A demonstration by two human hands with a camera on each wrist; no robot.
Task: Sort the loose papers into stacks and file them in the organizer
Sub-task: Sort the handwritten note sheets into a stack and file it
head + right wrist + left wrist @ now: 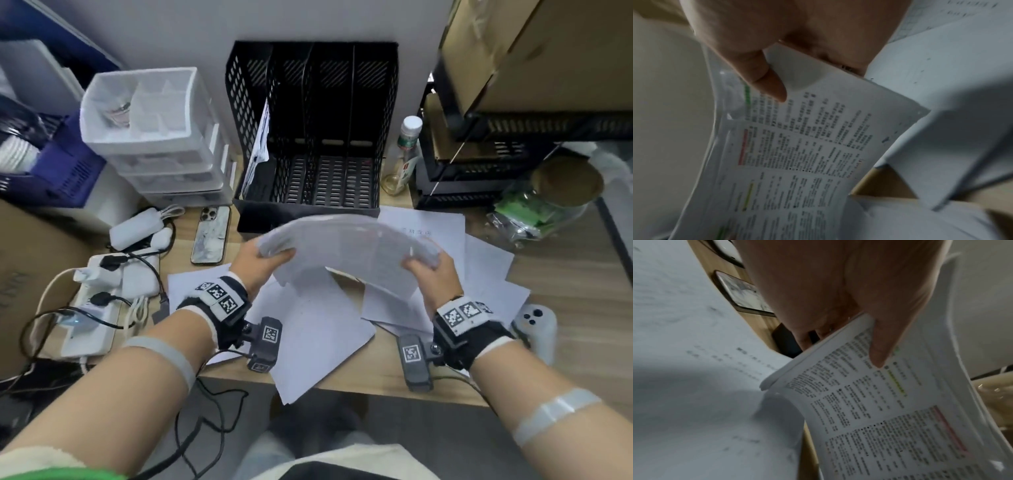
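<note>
A stack of white printed papers [346,246] hangs bowed upward above the desk, just in front of the black mesh organizer [313,137]. My left hand [263,255] grips the stack's left end, thumb on the printed underside [875,353]. At the right end my right hand [424,265] grips it the same way, thumb on the print [774,87]. The stack [890,410] shows dense text with green, yellow and red highlights [797,154]. Several loose sheets [308,329] lie scattered on the desk below. The organizer's leftmost slot holds some papers [260,140]; its other slots look bare.
A phone [210,234] lies left of the organizer, with chargers and a power strip [99,308] further left. White drawers [154,137] stand at back left. A bottle [407,150] and black crates [496,154] sit to the right; a white controller [534,325] lies near my right wrist.
</note>
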